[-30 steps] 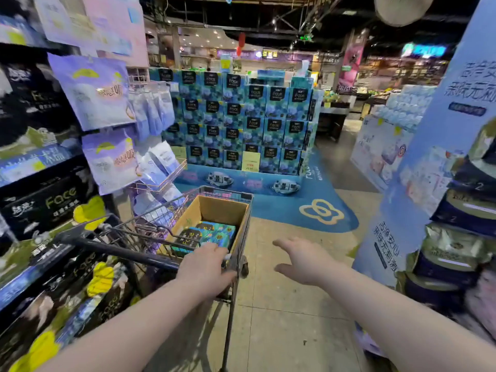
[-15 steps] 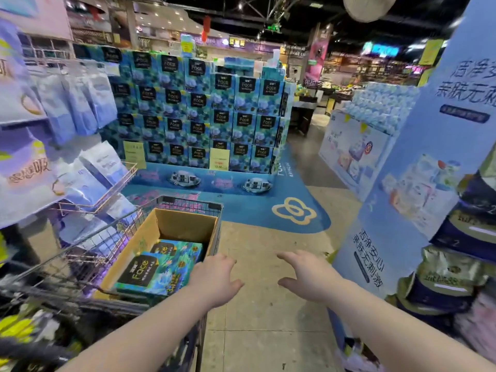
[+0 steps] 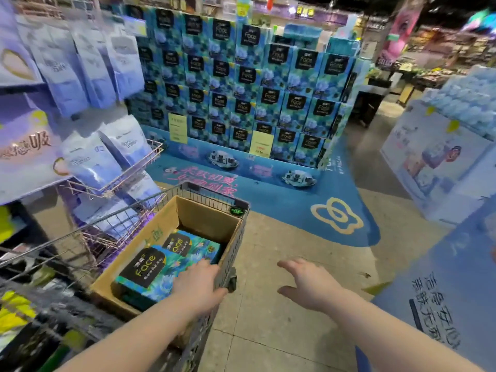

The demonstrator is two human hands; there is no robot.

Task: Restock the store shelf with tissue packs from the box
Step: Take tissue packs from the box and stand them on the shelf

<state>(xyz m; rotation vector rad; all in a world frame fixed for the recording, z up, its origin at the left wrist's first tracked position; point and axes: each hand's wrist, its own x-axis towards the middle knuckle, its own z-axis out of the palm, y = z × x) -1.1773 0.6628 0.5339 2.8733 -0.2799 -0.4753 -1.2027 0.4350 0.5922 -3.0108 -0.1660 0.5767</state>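
A cardboard box [image 3: 206, 216] sits inside a wire shopping cart [image 3: 150, 204]. Two blue-green tissue packs lie in it: a near pack [image 3: 146, 272] and a far pack [image 3: 192, 247], both with black "Face" labels. My left hand [image 3: 200, 284] reaches over the box's near right corner and rests on the near pack; its fingertips are hidden. My right hand [image 3: 308, 284] hovers open above the floor to the right of the cart, fingers spread, holding nothing. A tall display stack [image 3: 247, 84] of the same packs stands ahead.
Shelves [image 3: 16, 304] and wire baskets [image 3: 118, 170] with pale purple bags crowd the left. A blue floor mat [image 3: 295, 208] lies before the display. Blue promo stands [image 3: 451, 277] rise at the right. Tiled aisle floor [image 3: 268, 331] runs between the cart and the stands.
The view has moved forward and down toward the cart. My left hand left the cart handle and went into the box onto the near pack. My right hand stayed open beside the cart.
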